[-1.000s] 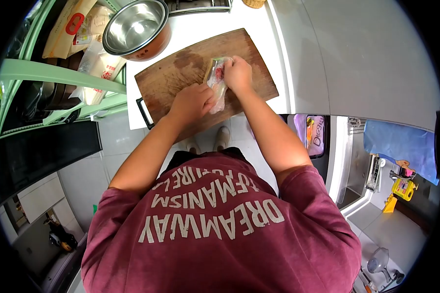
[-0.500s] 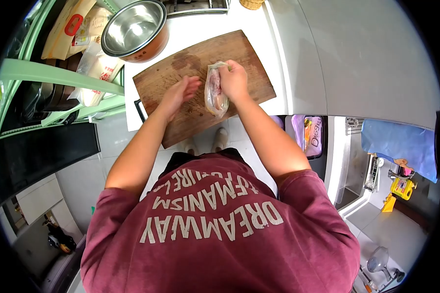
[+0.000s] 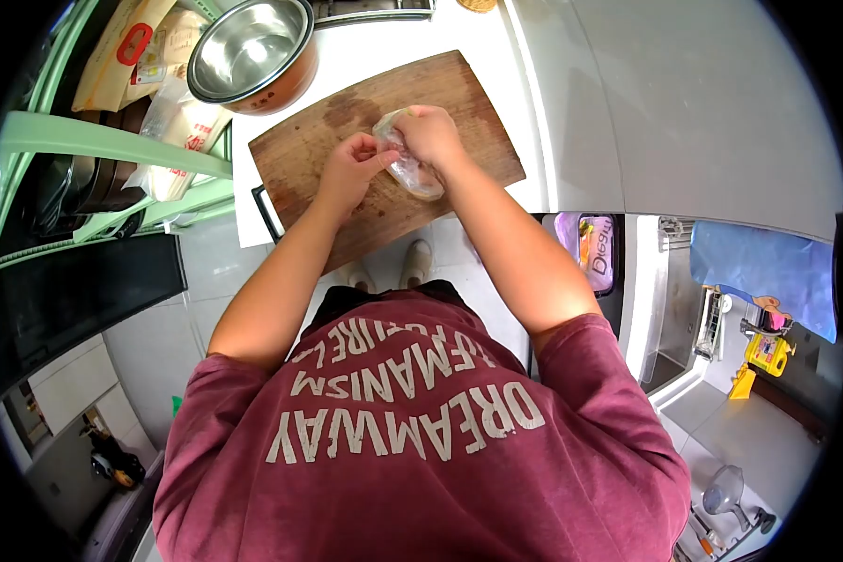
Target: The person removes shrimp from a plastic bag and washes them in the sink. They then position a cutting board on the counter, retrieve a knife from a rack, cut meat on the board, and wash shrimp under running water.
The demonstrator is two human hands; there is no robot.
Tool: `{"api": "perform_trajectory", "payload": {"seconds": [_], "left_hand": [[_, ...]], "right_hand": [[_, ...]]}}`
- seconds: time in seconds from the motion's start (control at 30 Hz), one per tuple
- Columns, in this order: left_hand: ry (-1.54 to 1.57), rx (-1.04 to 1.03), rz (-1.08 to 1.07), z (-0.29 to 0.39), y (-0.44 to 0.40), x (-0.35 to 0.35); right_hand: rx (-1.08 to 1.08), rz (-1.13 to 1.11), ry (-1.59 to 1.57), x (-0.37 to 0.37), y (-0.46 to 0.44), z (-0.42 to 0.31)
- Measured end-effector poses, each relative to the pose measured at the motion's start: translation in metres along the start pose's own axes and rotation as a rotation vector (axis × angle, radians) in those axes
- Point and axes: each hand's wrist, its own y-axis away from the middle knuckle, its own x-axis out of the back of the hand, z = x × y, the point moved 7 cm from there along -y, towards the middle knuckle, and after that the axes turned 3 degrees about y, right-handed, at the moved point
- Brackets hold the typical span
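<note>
A clear plastic bag (image 3: pixel 414 178) with something pinkish inside, perhaps meat, is over the wooden cutting board (image 3: pixel 304 164). My right hand (image 3: pixel 430 138) is closed around the bag's upper end. From the other side, my left hand (image 3: pixel 350 170) pinches the bag's left edge with thumb and fingertips. Dark wet-looking patches mark the board's surface. What exactly the bag holds is blurred by the plastic and partly covered by my hands.
Behind the board's left corner stands a steel-lined bowl (image 3: pixel 256 58) on the white counter (image 3: pixel 347 42). A green shelf rack (image 3: pixel 112 140) with packaged bags is on the left. To the right are a grey panel (image 3: pixel 702 103) and a purple package (image 3: pixel 597 248) below.
My left hand has moved right from beside the bag and now grips its edge. The bag has tilted, its top shifting left with my right hand.
</note>
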Motion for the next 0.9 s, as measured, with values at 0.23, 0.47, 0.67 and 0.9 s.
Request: {"api": "perform_trajectory", "payload": {"seconds": [0.23, 0.47, 0.67, 0.9], "left_hand": [[0.104, 0.024, 0.078, -0.013, -0.001, 0.027], [0.149, -0.014, 0.38, -0.03, -0.004, 0.062], [0.15, 0.031, 0.373, -0.019, -0.003, 0.049], [0.18, 0.03, 0.303, 0.02, 0.003, 0.041]], "right_hand": [[0.146, -0.291, -0.125, -0.005, -0.002, -0.008], [0.416, -0.172, 0.319, -0.015, 0.071, -0.007], [0.365, -0.123, 0.222, -0.031, 0.056, 0.04], [0.388, -0.225, 0.121, -0.016, 0.06, 0.022]]}}
